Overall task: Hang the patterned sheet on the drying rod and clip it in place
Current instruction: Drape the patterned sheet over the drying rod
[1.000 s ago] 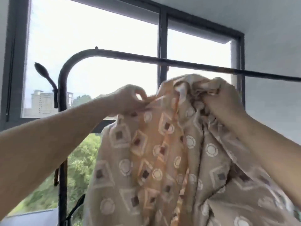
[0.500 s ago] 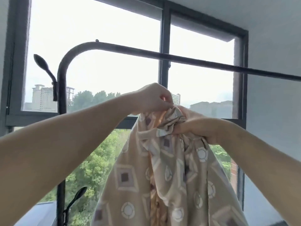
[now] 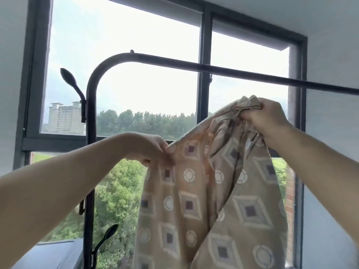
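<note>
Now the left hand [image 3: 153, 150] is pinching the patterned sheet [image 3: 204, 191] well below the drying rod [image 3: 194, 64], the right hand [image 3: 266, 121] is clenching a bunched corner just under it; both are drawing apart, likely spreading it for draping

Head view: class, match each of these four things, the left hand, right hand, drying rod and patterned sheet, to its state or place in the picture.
1 left hand
2 right hand
3 drying rod
4 patterned sheet

A nothing draped on it, above both hands
B grips bunched fabric, held higher
C hangs down below the hands
D pinches an edge, held lower

Pairs: 1-D, 2-B, 3-A, 4-C
</note>
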Demonstrator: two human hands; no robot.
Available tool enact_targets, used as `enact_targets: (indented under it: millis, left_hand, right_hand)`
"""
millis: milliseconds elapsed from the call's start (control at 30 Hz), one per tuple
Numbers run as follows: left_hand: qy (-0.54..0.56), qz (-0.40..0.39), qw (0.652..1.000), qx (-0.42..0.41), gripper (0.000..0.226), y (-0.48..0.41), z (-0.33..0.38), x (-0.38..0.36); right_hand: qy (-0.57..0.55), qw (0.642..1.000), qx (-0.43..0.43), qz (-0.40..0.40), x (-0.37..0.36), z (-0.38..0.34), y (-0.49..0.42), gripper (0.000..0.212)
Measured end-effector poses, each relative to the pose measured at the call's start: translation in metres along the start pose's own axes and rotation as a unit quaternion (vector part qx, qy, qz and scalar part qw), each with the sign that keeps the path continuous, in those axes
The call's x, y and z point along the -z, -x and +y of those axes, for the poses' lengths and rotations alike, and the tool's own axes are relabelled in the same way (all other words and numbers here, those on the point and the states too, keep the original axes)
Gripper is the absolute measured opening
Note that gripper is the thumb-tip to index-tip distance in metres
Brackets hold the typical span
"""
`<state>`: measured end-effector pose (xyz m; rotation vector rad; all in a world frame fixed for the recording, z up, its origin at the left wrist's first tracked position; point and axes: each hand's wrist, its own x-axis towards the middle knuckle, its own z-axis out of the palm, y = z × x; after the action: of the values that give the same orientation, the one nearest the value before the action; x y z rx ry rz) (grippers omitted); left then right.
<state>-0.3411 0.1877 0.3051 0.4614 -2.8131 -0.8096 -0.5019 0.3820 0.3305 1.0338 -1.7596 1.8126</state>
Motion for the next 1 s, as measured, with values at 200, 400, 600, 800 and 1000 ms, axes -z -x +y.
enact_targets:
  millis: [200,400,600,800,1000]
  left_hand:
    - [0.031,0.179,0.981,-0.068,0.017,-0.005,-0.011,0.010]
    - [0.041,0.261,0.958,-0.111,0.021,-0.001,-0.001,0.026]
    - [-0.001,0.235,0.950,-0.204,0.022,-0.001,0.040,0.012]
    - [0.016,0.230,0.954,-0.191,0.016,0.003,0.037,0.011]
    - [-0.058,0.023,0.998,-0.006,0.011,0.018,0.001,0.019]
  right_hand:
    - [0.035,0.999,0.018,-0.004,0.004,-0.004,-0.011,0.012]
    - [0.002,0.988,0.002,-0.152,-0.007,-0.006,0.012,0.022]
    - [0.001,0.884,-0.085,-0.461,-0.044,-0.014,0.040,0.056]
    - [-0.034,0.924,-0.091,-0.370,-0.049,-0.005,0.038,0.012]
    - [-0.061,0.989,-0.038,-0.133,-0.023,-0.010,0.018,0.022]
